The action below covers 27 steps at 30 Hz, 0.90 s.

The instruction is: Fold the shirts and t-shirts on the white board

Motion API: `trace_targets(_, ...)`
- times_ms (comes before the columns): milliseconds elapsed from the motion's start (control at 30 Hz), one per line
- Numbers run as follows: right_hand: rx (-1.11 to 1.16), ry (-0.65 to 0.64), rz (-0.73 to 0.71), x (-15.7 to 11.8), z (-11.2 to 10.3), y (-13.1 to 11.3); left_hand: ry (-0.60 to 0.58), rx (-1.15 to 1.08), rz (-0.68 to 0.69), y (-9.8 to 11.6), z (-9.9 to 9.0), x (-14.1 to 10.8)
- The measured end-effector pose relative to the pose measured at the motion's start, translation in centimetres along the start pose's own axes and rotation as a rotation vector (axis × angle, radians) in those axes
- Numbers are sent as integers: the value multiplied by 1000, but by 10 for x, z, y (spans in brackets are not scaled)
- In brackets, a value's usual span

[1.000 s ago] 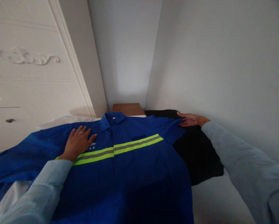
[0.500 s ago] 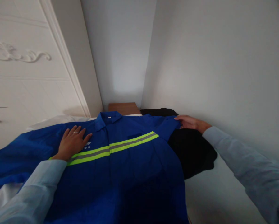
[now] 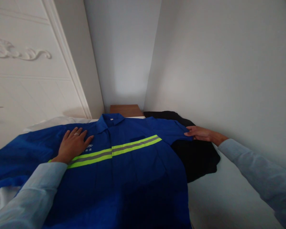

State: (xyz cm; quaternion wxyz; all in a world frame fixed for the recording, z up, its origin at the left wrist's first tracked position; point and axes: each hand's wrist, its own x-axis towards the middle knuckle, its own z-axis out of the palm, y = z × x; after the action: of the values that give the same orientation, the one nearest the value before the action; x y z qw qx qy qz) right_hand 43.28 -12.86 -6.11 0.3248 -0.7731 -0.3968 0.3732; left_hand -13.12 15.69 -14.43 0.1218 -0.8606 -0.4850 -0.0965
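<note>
A blue jacket (image 3: 138, 165) with a yellow-green and grey reflective band lies spread out, its collar at the far side. My left hand (image 3: 73, 144) rests flat on the jacket's left chest area with fingers apart, beside small white lettering; a ring shows on one finger. At the right, my right hand (image 3: 200, 133) pinches the end of the jacket's right sleeve between thumb and fingers. Beneath that sleeve is a black cloth item (image 3: 197, 159), partly covered by the jacket.
A white cabinet (image 3: 25, 92) with carved ornament stands at the left. Behind the jacket is a brown wooden box-like piece (image 3: 126, 110) in the corner. A grey wall (image 3: 217, 63) rises at the right. White fabric (image 3: 57, 121) shows beyond the left shoulder.
My right hand has moved right and slightly nearer, drawing the sleeve out straighter over the black cloth. My left hand stays flat on the jacket.
</note>
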Motion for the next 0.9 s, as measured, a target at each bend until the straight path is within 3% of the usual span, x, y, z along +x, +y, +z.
trace_targets(100,-40,-59,64,2,-22,9,-26,12,-4,1,-2,0)
trace_targets(200,-115,24,111,4,-35,18,-26,15,-9,1,-2,0)
trace_targets(267,-181,113,62,3,-32,19,-19,19,-6,1,-2,0)
trace_targets(333,-299,191,-95,-3,-18,16,-10,31,-2,2,-2,-1)
trace_targets(400,-491,210,-372,-14,5,9,-8,50,0,2,-3,-1)
trace_targets(500,-778,114,-800,-33,46,-1,-10,75,6,2,-3,-1)
trace_targets(567,-881,12,-934,-40,66,-2,-11,80,4,2,-2,-1)
trace_targets(667,-938,-70,-966,-40,78,5,-9,66,-10,1,-1,-1)
trace_targets(800,-870,-101,-915,-41,70,14,-2,70,-9,1,1,0)
trace_targets(900,-734,-84,-872,-48,67,6,-8,72,-8,1,2,0)
